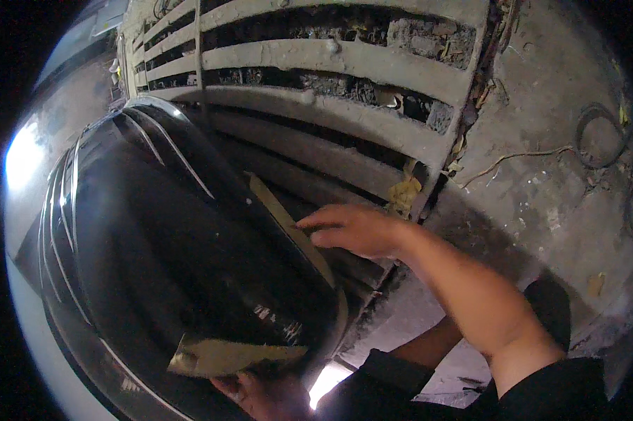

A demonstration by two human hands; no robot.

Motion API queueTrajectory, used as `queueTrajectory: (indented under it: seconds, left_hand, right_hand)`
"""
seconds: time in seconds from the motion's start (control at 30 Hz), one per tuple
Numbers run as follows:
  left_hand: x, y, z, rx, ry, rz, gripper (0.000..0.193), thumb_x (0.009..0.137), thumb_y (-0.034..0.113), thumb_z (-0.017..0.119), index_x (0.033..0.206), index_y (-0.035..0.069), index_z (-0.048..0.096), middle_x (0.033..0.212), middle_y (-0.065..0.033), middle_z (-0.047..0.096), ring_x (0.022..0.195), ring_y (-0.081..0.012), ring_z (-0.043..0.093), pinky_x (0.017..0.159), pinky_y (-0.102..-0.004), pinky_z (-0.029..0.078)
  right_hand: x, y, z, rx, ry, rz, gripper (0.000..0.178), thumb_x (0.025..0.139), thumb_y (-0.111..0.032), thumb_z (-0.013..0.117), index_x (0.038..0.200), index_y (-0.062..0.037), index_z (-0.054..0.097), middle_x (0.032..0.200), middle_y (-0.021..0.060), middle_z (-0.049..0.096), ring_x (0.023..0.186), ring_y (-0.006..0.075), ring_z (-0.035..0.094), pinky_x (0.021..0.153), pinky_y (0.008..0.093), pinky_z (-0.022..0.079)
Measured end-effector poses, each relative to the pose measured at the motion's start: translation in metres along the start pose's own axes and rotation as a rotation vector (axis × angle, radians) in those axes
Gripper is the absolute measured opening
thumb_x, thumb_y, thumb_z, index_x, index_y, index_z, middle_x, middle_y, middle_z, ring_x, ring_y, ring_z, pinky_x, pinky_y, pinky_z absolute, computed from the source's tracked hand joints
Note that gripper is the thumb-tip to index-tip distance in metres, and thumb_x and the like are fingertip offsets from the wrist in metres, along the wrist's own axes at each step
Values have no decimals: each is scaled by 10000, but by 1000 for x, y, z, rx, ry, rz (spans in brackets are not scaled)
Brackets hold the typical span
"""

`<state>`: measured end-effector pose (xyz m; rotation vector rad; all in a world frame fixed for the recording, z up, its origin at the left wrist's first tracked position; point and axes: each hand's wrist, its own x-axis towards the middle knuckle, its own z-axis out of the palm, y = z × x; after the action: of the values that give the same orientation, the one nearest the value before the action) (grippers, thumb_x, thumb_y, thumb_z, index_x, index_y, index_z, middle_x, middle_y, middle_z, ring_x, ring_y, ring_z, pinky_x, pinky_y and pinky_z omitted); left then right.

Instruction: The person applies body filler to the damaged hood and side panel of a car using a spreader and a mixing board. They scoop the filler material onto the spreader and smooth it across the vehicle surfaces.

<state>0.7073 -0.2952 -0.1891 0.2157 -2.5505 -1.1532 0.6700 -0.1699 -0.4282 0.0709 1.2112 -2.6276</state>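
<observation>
A large glossy black curved panel [169, 231] fills the left and middle, with pale scuffs near its lower end. Along its right edge runs a brown tape-like strip [288, 223]. My right hand [355, 230] reaches in from the right, its fingers stretched out and their tips at this strip. At the bottom, my left hand [271, 398] is partly cut off by the frame's edge. Its thumb and fingers close at the lower edge of a wider brown paper-like piece [229, 356], which lies over the panel's near end.
Behind the panel lies a slatted grate [330, 67] with debris in its gaps. Stained concrete floor [534, 91] spreads to the right, with a dark hose loop [597, 137] and a thin twig-like strand [513, 156]. A dry yellow leaf [404, 189] rests at the grate's corner.
</observation>
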Motion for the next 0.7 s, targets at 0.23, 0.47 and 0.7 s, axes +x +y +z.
queueTrajectory:
  seconds: [0.23, 0.47, 0.7]
  left_hand:
    - [-7, 3, 9, -57, -421, -266, 589, 910, 237, 556, 1397, 49, 283, 1381, -183, 369, 1209, -350, 414, 974, -519, 386]
    - [-20, 17, 13, -79, -183, -230, 627, 905, 279, 563, 1418, 104, 247, 1364, -163, 385, 1189, -335, 438, 958, -532, 383]
    - [-22, -1, -8, 192, 1, -159, 631, 927, 297, 517, 1423, 37, 226, 1387, -181, 365, 1182, -318, 452, 986, -473, 388]
  right_hand:
    - [-87, -41, 41, 364, -130, -494, 386, 860, -235, 632, 1223, -112, 591, 1277, 147, 503, 1249, 299, 421, 1070, 430, 293]
    - [-62, 27, 37, -213, 246, -173, 452, 879, -291, 599, 1272, -80, 528, 1312, 152, 474, 1249, 316, 410, 1075, 428, 281]
    - [62, -23, -18, 29, 192, 366, 398, 926, -360, 469, 1312, -273, 504, 1399, 123, 426, 1190, 380, 466, 936, 609, 374]
